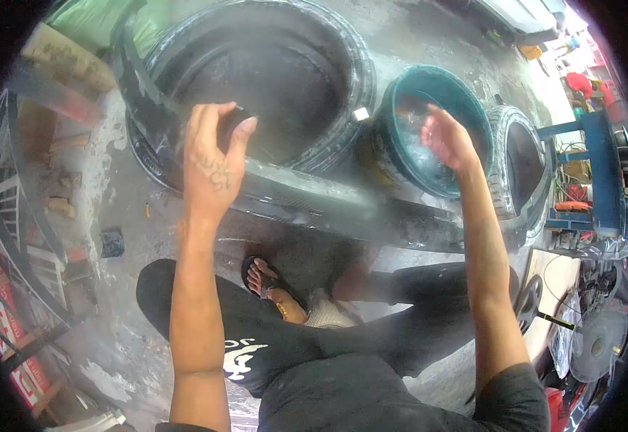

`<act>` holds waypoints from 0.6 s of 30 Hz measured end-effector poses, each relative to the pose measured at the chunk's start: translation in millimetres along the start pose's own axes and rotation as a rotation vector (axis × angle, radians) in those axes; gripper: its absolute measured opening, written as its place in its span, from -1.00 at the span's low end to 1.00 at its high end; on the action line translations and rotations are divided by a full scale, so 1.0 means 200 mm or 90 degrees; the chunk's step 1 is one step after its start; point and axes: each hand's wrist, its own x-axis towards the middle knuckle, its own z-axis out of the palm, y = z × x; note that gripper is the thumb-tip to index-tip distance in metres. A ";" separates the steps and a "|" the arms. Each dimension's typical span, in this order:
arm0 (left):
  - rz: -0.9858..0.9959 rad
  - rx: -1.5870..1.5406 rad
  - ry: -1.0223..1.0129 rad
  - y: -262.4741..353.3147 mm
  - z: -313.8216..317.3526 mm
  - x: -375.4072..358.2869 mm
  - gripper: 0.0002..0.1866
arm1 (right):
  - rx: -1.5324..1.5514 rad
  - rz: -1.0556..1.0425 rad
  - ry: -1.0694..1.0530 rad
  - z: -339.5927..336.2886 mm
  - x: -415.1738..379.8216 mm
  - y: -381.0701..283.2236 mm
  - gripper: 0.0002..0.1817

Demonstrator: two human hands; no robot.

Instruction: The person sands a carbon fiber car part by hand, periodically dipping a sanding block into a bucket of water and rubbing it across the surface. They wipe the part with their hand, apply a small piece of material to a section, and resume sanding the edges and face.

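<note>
A long black car bumper (306,198) curves across the view in front of my knees, wet and dusty-looking. My left hand (213,155) is at its left bend, fingers and thumb curled around a dark edge; writing marks the back of the hand. Over the teal bucket (393,137) is my right hand (447,140), fingers loosely bent and slightly blurred, with nothing visible in it. Cloudy water (422,158) lies inside the bucket. Behind the bumper, a large tire (360,65) lies flat, and the bumper rests across its near side.
A smaller tire (499,144) stands right of the bucket, beside the bumper's right end. A blue metal stand (602,173) with tools is at the far right. Cardboard (65,54) and metal frames (19,201) line the left. My sandalled foot (270,284) is below the bumper.
</note>
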 end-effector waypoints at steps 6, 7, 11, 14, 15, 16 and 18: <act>0.066 0.019 0.040 -0.03 -0.03 0.00 -0.63 | -0.690 -0.249 -0.098 1.23 -0.09 0.51 -0.41; 0.066 0.025 0.043 -0.03 -0.06 0.00 -0.63 | -0.931 -0.419 -0.180 1.32 0.01 0.70 -0.30; 0.026 0.030 0.072 -0.05 -0.14 -0.03 -0.64 | -1.137 -0.462 -0.207 1.74 0.26 0.82 -0.17; -0.003 0.038 0.093 -0.08 -0.22 -0.03 -0.66 | -1.081 -0.534 -0.220 1.77 0.32 0.85 -0.16; -0.024 0.042 0.111 -0.08 -0.25 -0.03 -0.67 | -1.083 -0.538 -0.217 1.71 0.27 0.84 -0.16; -0.016 0.039 0.125 -0.09 -0.26 -0.03 -0.66 | -1.129 -0.558 -0.282 1.63 0.19 0.81 -0.14; -0.016 0.043 0.136 -0.10 -0.30 -0.03 -0.66 | -1.184 -0.562 -0.371 1.44 0.03 0.77 -0.12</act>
